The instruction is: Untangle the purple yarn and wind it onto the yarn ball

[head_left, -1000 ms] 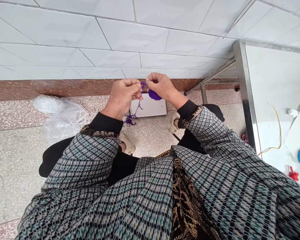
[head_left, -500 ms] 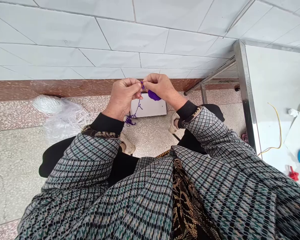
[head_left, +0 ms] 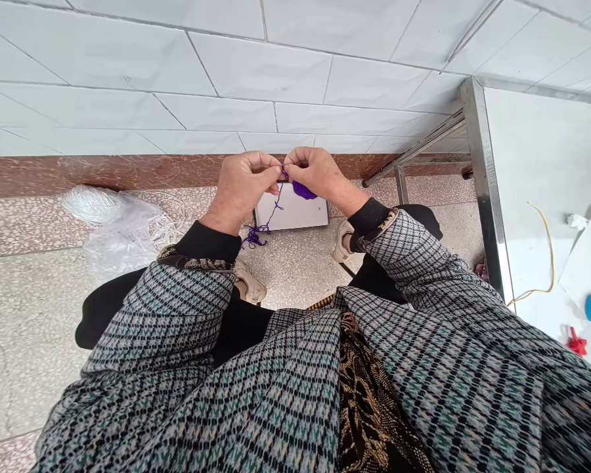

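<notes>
From my remote view, the left hand (head_left: pixel 243 187) and right hand (head_left: pixel 312 174) were both closed, pinching purple yarn together at the fingertips, and they sat closer than a second earlier. The right hand gripped the ball of purple yarn (head_left: pixel 304 190) above the white card (head_left: pixel 290 209), covering more of it. A loose strand (head_left: pixel 270 220) hung past the card's left edge, ending in a tangle.
</notes>
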`<state>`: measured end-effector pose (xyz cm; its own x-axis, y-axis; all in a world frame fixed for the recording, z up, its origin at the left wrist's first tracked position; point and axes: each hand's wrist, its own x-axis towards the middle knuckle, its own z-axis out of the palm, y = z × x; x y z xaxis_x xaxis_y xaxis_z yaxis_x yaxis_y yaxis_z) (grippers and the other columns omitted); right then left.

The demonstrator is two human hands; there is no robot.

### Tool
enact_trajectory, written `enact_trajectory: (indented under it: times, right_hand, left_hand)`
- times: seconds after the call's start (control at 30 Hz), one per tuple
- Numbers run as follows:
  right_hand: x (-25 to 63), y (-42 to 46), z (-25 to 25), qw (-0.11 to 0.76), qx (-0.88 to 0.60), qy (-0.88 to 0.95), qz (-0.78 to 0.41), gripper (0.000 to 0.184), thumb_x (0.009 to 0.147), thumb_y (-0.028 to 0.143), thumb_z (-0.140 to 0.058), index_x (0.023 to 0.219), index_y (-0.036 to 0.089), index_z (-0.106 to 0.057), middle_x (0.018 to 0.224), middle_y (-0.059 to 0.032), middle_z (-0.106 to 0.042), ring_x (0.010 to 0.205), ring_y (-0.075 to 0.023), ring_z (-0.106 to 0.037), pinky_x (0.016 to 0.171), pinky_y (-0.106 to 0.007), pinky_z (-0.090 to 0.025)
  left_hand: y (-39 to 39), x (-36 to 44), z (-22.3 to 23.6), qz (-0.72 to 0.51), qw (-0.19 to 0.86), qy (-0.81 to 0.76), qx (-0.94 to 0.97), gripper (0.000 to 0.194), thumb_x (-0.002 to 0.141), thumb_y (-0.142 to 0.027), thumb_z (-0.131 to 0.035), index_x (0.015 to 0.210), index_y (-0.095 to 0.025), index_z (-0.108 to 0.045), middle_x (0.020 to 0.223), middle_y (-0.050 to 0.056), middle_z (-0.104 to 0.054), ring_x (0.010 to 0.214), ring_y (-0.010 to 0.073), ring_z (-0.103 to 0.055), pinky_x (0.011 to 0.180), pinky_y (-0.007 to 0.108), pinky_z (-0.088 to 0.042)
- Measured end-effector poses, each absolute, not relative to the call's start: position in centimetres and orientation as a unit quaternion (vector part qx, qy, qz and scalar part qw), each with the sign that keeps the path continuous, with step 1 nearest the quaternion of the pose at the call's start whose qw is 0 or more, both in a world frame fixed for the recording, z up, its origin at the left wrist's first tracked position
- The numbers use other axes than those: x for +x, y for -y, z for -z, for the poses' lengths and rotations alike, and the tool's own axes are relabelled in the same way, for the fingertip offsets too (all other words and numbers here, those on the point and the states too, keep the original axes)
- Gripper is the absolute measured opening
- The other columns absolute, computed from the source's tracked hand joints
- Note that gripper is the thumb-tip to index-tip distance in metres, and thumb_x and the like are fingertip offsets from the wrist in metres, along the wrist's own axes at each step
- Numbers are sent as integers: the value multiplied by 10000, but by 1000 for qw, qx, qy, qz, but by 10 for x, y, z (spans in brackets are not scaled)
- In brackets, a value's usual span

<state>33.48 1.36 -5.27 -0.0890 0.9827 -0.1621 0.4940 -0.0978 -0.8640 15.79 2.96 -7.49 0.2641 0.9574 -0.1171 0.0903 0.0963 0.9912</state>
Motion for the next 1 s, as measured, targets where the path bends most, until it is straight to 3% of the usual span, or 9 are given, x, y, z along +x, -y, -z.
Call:
enact_trajectory:
  times: [0.27,0.4,0.53,0.7,0.83,1.0]
  right_hand:
    - [334,-7,48,255,-613,656,-360,129,941,131,-674,841,191,-619,827,-13,-695,863,-171,-623,894,-292,-529]
    - [332,-9,51,281,-616,646,-353,131,945,137,-678,848,196,-614,860,-25,-709,907,-189,-647,931,-306,-550]
    - [329,-13,56,318,-609,578,-440,198,985,159,-671,816,200,-574,813,-19,-690,872,-173,-660,888,-285,-577]
    - [324,-13,59,359,-562,497,-555,335,997,323,-791,810,224,-533,731,10,-660,723,-143,-648,787,-268,-607]
    - [324,-12,58,361,-557,481,-572,337,1000,338,-798,801,220,-553,718,11,-662,690,-139,-641,770,-268,-613]
    - [328,-13,57,325,-595,534,-504,306,988,257,-769,778,214,-551,731,6,-663,736,-143,-632,783,-252,-585]
  left_hand:
    - [-33,152,75,-340,524,-481,615,29,742,-216,-744,760,-226,-724,682,5,-689,608,153,-627,582,245,-519]
    - [-31,158,75,-360,554,-490,568,41,735,-190,-719,720,-224,-703,685,20,-677,638,166,-636,629,287,-588]
    - [-29,168,72,-370,611,-501,488,137,798,-168,-715,705,-244,-650,681,22,-642,639,170,-636,698,365,-639]
    - [-25,176,67,-387,665,-482,420,165,782,-110,-669,690,-232,-607,634,-17,-588,588,113,-539,631,295,-538]
    - [-23,172,68,-407,692,-444,397,90,767,-194,-672,729,-247,-611,610,-18,-526,546,126,-474,586,298,-483]
    - [-29,161,76,-375,664,-447,467,204,805,-425,-767,805,-258,-650,721,31,-643,580,170,-581,620,360,-546]
